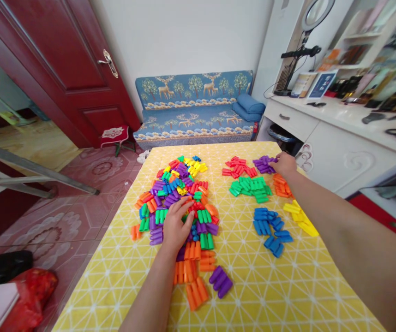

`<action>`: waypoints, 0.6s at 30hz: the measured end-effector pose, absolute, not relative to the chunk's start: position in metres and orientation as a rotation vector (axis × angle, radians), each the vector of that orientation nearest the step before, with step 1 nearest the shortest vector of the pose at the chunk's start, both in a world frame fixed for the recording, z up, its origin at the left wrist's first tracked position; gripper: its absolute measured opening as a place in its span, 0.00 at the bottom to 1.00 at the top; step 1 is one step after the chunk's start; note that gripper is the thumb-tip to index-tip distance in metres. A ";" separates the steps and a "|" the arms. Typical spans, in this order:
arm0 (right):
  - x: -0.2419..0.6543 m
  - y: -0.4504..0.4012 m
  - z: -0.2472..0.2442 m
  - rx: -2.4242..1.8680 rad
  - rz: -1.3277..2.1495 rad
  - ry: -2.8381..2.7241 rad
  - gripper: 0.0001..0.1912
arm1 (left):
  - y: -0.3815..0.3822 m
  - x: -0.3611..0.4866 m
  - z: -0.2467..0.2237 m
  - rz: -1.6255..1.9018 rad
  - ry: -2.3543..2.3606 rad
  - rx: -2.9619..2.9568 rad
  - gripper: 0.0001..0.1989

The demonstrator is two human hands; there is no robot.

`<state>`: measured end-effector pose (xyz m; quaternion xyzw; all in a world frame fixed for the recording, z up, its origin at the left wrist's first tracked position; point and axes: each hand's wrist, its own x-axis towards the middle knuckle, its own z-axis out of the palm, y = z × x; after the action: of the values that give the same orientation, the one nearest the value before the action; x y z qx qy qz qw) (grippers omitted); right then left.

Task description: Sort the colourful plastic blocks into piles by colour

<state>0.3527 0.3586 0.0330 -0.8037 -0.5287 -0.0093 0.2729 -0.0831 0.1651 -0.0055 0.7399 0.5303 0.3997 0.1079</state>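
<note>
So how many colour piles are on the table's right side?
6: red and purple farthest, green and orange midway, blue and yellow nearest; the right arm may hide some.

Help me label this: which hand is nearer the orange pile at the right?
Right. The right hand is just beyond the orange pile, at the purple pieces; the left hand is well to its left, at the mixed pile.

We can read no text with certainty. On the white dresser [353, 150] we note a white-bordered blue card [322, 85] with pale lettering, too small and blurred to make out. The pale canister [303, 85] beside it bears printing we cannot decipher; likewise the small red tag [255, 127] at the sofa's [194, 122] end.
</note>
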 end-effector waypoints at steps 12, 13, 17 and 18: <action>0.270 0.299 0.049 -1.701 0.065 -1.301 0.14 | 0.165 -0.082 -0.004 1.172 1.580 2.151 0.15; 0.248 0.283 0.047 -1.567 0.173 -1.355 0.14 | 0.165 -0.082 -0.004 1.165 1.586 2.149 0.15; 0.163 0.208 0.024 -1.253 0.519 -1.591 0.11 | 0.165 -0.082 -0.004 1.170 1.585 2.154 0.15; 0.146 0.191 0.016 -1.234 0.564 -1.623 0.12 | 0.164 -0.082 -0.004 1.174 1.586 2.155 0.15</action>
<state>0.1456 0.1915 0.0156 -0.5083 -0.6683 0.2323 0.4909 -0.0817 0.1644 -0.0040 0.7331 0.5395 0.3993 0.1098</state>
